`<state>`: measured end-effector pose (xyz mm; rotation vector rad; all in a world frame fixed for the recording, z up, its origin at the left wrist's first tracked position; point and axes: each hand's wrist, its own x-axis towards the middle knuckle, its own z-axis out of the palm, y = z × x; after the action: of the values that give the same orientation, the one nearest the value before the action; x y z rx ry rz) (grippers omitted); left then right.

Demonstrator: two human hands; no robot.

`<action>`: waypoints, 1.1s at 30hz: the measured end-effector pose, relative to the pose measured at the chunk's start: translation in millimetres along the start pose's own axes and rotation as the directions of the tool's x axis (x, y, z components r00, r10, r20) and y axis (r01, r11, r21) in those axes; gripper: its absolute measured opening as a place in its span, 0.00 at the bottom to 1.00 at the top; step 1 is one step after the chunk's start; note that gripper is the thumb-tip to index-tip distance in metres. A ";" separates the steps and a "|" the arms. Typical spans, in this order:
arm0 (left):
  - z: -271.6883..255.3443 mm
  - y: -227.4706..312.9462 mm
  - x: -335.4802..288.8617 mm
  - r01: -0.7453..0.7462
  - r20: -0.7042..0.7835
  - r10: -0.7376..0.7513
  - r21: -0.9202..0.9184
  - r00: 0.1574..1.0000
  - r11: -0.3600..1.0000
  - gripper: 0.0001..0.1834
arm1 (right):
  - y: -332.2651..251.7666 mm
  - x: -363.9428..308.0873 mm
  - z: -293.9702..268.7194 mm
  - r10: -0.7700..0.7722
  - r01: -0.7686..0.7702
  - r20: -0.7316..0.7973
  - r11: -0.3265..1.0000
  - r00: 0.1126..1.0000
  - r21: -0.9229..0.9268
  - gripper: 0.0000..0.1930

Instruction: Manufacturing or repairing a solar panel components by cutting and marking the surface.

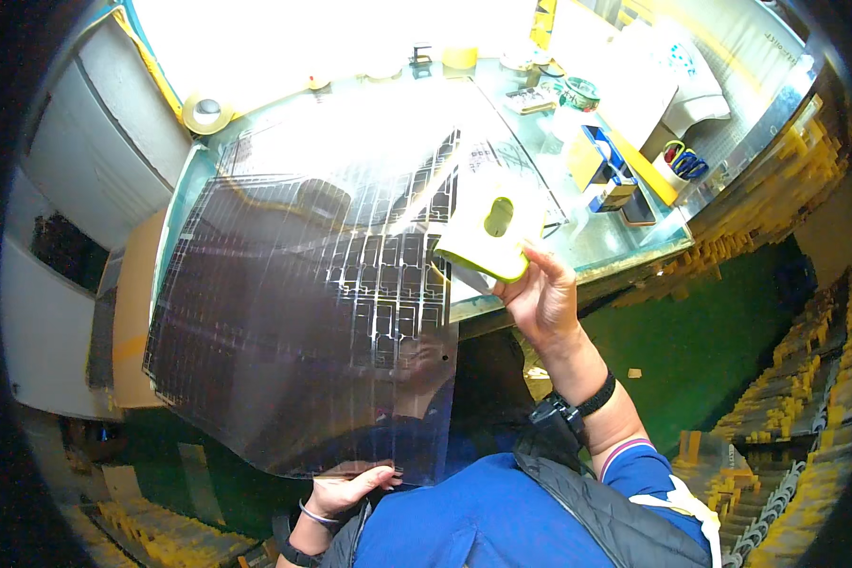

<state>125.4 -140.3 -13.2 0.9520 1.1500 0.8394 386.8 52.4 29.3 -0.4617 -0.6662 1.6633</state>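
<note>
A large dark, glossy film sheet [256, 312] with a printed grid of small rectangles lies across the glass-topped table [648, 248] and hangs over its near edge toward me. My left hand [346, 492] pinches the sheet's near edge, thumb on top. In my right hand [544, 298] is a pale, lime-green-edged flat block with an oval hole [490, 248], gripped by its near right corner. It is tilted and held by the sheet's right edge; glare washes out part of it. Whether it touches the sheet I cannot tell.
A tape roll [206, 112] sits at the table's far left corner. On the right stand a blue tape dispenser [596, 161] and a cup of coloured-handled tools [680, 163]. Several small items and a yellow roll [459, 57] line the back. A cardboard box [134, 312] stands left.
</note>
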 end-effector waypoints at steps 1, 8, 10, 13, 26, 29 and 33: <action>-0.2 -0.6 -0.1 0.005 0.004 -0.005 -0.006 1.000 1.000 0.09 | 0.2 0.8 -1.5 -0.001 0.001 0.001 1.000 1.000 -0.001 0.22; 4.1 8.9 8.3 -0.087 -0.076 0.074 -0.196 0.994 0.977 0.06 | -17.2 -9.3 -14.8 -0.129 0.119 -0.153 0.990 0.980 -0.075 0.23; 8.2 20.5 18.0 -0.108 -0.130 0.088 -0.159 0.988 0.981 0.06 | -31.3 -25.2 -21.8 -0.128 0.111 -0.159 0.988 0.979 -0.112 0.25; 16.9 42.3 41.3 -0.108 -0.078 0.099 -0.112 0.992 0.988 0.08 | -31.0 -52.8 -27.5 0.055 -0.054 -0.034 0.998 0.998 0.020 0.23; -55.2 30.5 19.7 -0.483 -0.689 -0.044 -0.550 0.723 0.681 0.25 | -0.7 -74.4 3.8 0.604 -0.615 0.148 0.787 0.783 0.043 0.40; -137.2 42.8 -28.8 -0.711 -0.875 0.128 -0.284 0.466 0.644 0.21 | -9.2 -74.6 11.0 0.584 -0.598 0.151 0.799 0.798 0.068 0.49; -191.8 54.4 -62.4 -0.448 -0.741 0.244 -0.086 0.626 0.890 0.35 | -17.5 -80.5 3.3 0.651 -0.651 0.119 0.758 0.749 -0.045 0.51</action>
<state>-78.1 -143.4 33.8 0.6234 1.4745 1.7602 413.6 -25.0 38.5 -0.6416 -0.6334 2.3786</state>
